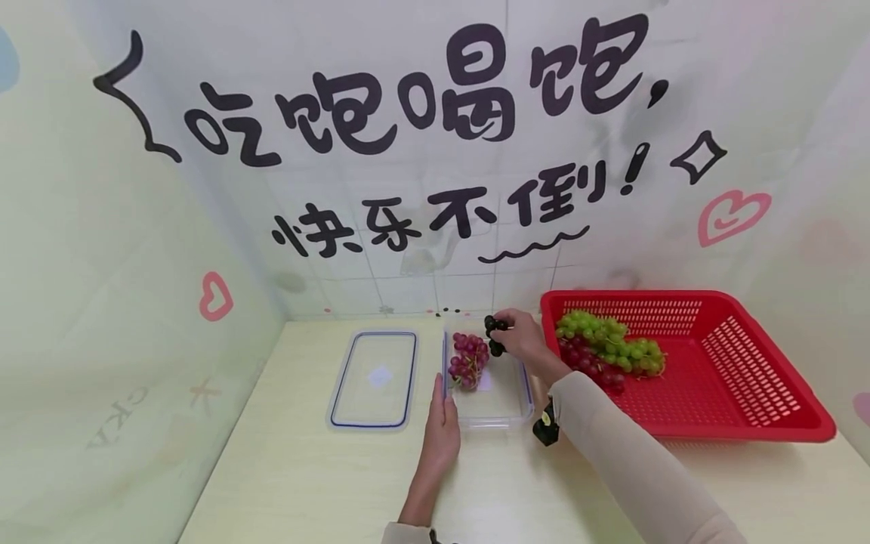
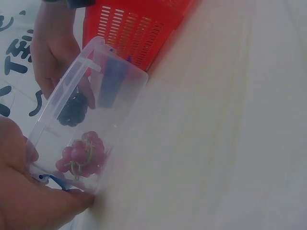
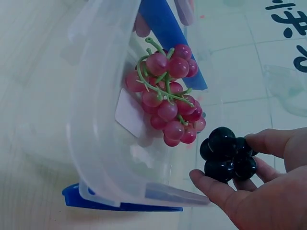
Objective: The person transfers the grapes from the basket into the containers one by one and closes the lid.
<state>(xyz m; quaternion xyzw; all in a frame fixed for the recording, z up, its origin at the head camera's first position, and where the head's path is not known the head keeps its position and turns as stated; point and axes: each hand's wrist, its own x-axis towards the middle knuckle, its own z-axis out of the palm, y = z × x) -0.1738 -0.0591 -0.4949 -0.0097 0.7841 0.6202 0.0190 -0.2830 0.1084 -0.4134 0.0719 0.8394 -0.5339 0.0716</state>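
A clear plastic container [image 1: 506, 412] [image 2: 122, 81] [image 3: 96, 158] stands on the pale table and holds a red grape bunch [image 1: 467, 360] [image 2: 82, 154] [image 3: 168, 103]. My left hand [image 1: 442, 431] [image 2: 29, 201] rests against the container's left near side, thumb on its rim. Over the container's far edge, my right hand [image 1: 519, 338] [image 3: 259, 191] pinches a small black grape bunch [image 1: 495, 335] [image 2: 73, 110] [image 3: 228, 154] in its fingertips.
The container's blue-rimmed lid [image 1: 375, 378] lies flat to the left. A red slotted basket [image 1: 734, 378] [image 2: 139, 28] at the right holds green grapes [image 1: 612, 344] and dark red grapes [image 1: 591, 369]. Decorated walls close the back and left.
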